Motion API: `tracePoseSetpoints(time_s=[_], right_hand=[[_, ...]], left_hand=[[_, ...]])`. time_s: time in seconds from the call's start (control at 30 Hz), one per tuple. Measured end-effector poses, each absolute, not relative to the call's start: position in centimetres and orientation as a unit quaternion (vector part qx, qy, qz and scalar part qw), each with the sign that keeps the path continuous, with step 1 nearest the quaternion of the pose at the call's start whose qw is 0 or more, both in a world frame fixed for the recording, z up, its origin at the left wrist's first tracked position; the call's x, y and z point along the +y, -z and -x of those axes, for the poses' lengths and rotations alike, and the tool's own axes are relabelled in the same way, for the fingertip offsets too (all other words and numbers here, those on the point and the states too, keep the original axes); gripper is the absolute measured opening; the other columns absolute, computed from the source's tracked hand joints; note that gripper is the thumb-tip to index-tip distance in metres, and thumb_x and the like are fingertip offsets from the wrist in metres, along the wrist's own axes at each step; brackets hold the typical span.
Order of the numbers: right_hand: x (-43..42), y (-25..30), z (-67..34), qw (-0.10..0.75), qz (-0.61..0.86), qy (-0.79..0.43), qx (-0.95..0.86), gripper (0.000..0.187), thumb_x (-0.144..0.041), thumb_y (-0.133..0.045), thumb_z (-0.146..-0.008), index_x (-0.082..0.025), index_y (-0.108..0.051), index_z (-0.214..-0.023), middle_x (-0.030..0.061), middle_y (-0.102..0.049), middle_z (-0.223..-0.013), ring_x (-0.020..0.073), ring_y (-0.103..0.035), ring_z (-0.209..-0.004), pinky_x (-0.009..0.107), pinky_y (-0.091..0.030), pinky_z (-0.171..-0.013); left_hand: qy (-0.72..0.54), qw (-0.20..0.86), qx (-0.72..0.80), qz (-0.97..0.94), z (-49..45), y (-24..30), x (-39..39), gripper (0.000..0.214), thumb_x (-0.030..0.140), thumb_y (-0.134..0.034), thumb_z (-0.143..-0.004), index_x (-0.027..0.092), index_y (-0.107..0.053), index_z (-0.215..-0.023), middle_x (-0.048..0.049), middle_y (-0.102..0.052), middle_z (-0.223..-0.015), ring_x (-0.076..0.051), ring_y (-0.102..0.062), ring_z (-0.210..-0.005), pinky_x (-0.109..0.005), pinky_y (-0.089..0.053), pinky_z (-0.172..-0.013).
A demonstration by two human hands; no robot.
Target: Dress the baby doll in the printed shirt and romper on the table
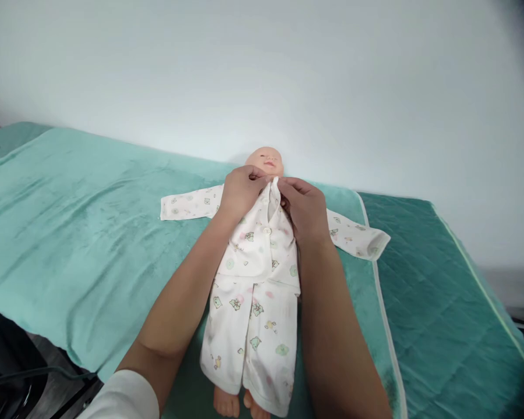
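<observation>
Collar [275, 184] between left hand [243, 191] and right hand [306, 205]

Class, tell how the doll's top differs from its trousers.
The top has a button; the trousers show none.
The top's sleeves spread sideways; the trouser legs lie side by side.
The left hand and right hand hold the top, not the trousers.
Both garments are white, printed.

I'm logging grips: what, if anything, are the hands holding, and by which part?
The left hand and right hand pinch the white shirt by its neckline.
</observation>
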State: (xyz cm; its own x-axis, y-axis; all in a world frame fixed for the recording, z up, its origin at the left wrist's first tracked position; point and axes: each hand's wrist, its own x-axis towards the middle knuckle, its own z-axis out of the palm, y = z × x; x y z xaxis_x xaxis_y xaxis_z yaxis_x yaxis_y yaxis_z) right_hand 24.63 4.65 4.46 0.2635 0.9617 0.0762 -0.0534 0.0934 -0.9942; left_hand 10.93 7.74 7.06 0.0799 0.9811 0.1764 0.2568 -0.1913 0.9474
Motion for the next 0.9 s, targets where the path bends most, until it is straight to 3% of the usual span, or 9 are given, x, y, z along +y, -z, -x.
tracePoseSetpoints(time_s=[0.2, 0.33, 0.53, 0.7, 0.9], right_hand=[[4.6, -4.8, -24.8, 0.574, 0.543, -0.409, -0.457, 0.027, -0.038, -0.073, -0.071, -0.020, -0.078, -0.090, -0.0022, -0.063, -0.069, 0.0118, -0.052, -0.062, 0.028, -0.047, -0.063], [4.3, -5.1, -24.9, 0.541, 0.562, -0.377, -0.500, 0.028, -0.036, -0.073, -0.071, -0.020, -0.076, -0.094, -0.0002, -0.067, -0.080, 0.0130, -0.056, -0.067, 0.028, -0.046, -0.066], [4.0, -5.5, -24.8, 0.516, 0.561, -0.357, -0.540, 0.024, -0.033, -0.073, -0.073, -0.020, -0.071, -0.093, -0.0013, -0.065, -0.085, 0.0107, -0.053, -0.067, 0.027, -0.045, -0.068], [4.0, -5.8, -24.6, 0.498, 0.563, -0.353, -0.558, 0.021, -0.030, -0.071, -0.074, -0.020, -0.068, -0.092, -0.0015, -0.064, -0.085, 0.0104, -0.050, -0.065, 0.027, -0.044, -0.068], [4.0, -5.5, -24.9, 0.494, 0.567, -0.368, -0.547, 0.024, -0.032, -0.075, -0.073, -0.020, -0.069, -0.093, -0.0010, -0.066, -0.083, 0.0128, -0.055, -0.070, 0.029, -0.045, -0.071]], left_hand=[[-0.453, 0.395, 0.488, -0.633, -10.5, -6.6, 7.6, 0.010, 0.016, -0.063, -0.085, 0.018, -0.072, -0.080, -0.0045, -0.077, -0.093, -0.017, -0.068, -0.087, -0.031, -0.053, -0.084], [-0.461, 0.404, 0.488, -0.621, -10.4, -6.4, 7.4, 0.005, 0.016, -0.067, -0.085, 0.019, -0.070, -0.082, -0.0039, -0.077, -0.093, -0.016, -0.069, -0.087, -0.030, -0.053, -0.085], [-0.459, 0.439, 0.464, -0.617, -10.3, -6.7, 6.9, 0.008, 0.025, -0.071, -0.083, 0.018, -0.072, -0.087, -0.0051, -0.076, -0.094, -0.017, -0.070, -0.089, -0.031, -0.053, -0.084], [-0.452, 0.456, 0.480, -0.598, -10.2, -6.8, 7.0, 0.015, 0.012, -0.065, -0.078, 0.018, -0.070, -0.091, -0.0040, -0.073, -0.089, -0.016, -0.067, -0.082, -0.030, -0.053, -0.080], [-0.446, 0.483, 0.476, -0.584, -9.7, -6.7, 7.0, 0.020, 0.011, -0.066, -0.077, 0.018, -0.067, -0.096, 0.0001, -0.067, -0.076, -0.013, -0.061, -0.068, -0.029, -0.050, -0.070]])
